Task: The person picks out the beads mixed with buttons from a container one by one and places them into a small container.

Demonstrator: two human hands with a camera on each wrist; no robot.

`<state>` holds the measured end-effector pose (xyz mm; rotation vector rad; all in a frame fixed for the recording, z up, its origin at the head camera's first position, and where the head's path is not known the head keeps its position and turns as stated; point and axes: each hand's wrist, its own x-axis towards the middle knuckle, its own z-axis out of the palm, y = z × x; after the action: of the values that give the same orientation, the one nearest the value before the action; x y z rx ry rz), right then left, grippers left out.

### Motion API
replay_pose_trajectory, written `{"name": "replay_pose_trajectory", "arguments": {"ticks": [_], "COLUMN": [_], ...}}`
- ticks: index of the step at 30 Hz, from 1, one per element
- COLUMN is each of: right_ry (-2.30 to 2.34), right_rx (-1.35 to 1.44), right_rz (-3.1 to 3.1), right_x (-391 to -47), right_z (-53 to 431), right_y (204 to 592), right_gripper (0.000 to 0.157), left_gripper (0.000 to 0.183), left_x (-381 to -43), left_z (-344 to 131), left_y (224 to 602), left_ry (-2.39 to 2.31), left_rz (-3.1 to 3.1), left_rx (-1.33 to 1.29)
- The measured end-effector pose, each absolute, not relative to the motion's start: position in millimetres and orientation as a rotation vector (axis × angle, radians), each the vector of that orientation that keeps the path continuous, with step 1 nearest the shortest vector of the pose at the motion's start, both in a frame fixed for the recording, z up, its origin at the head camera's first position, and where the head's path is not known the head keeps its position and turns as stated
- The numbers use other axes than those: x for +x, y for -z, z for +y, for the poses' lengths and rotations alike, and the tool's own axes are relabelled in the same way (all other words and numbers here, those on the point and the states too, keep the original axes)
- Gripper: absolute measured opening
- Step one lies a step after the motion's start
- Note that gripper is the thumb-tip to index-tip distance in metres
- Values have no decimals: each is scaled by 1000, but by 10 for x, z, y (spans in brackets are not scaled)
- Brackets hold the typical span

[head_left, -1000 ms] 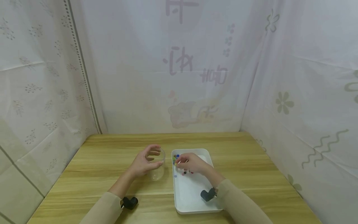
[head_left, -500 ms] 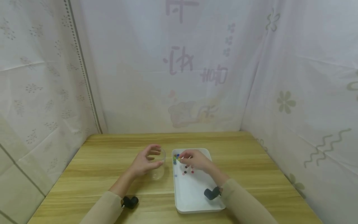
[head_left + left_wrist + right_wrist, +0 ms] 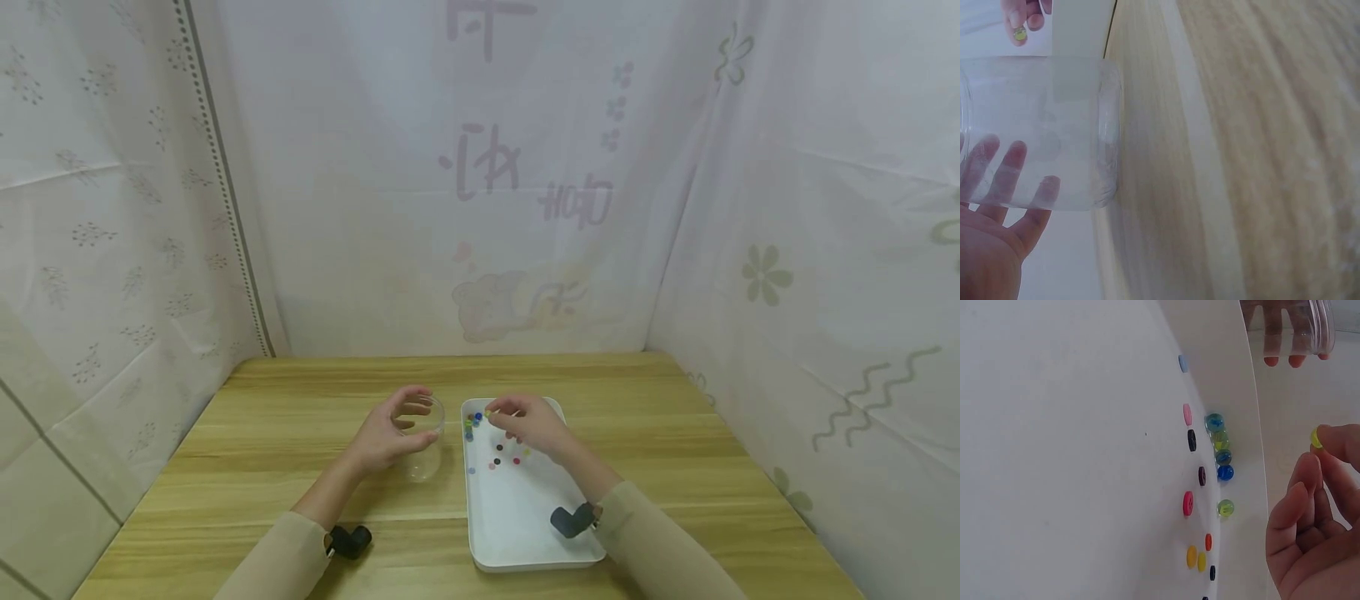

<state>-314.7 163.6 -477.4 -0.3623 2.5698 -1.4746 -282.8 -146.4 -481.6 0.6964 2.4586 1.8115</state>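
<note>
Above the tray (image 3: 517, 521), our right hand (image 3: 531, 425) pinched a yellow piece (image 3: 1315, 438) (best gripped lightly but securely, we judged), while our left hand (image 3: 386, 435) curled round the jar (image 3: 424, 460), left of the tray, which wanted steadying.

A clear, see-through jar (image 3: 422, 463) stands upright on the wooden table (image 3: 300, 408), beside the white tray (image 3: 510, 517), with the left hand (image 3: 381, 439) around it. A small yellow piece (image 3: 1316, 438) is pinched between the right hand's (image 3: 531, 427) fingertips, held clear of the tray floor.
</note>
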Motion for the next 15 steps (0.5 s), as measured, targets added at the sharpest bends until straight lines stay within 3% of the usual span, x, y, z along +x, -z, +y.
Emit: {"name": "replay_pose_trajectory", "arguments": {"ticks": [15], "right_ry": [1610], "right_rx": [-341], "right_rz": [2486], "right_x": [-3140], "right_z": [1612], "right_y": [4717], "right_gripper": [27], "left_gripper": [65], "left_x": [-2816], "left_z": [-1463], "left_y": [4798], "left_ry": [-1810], "left_rz": [2462], "left_rx": [703]}}
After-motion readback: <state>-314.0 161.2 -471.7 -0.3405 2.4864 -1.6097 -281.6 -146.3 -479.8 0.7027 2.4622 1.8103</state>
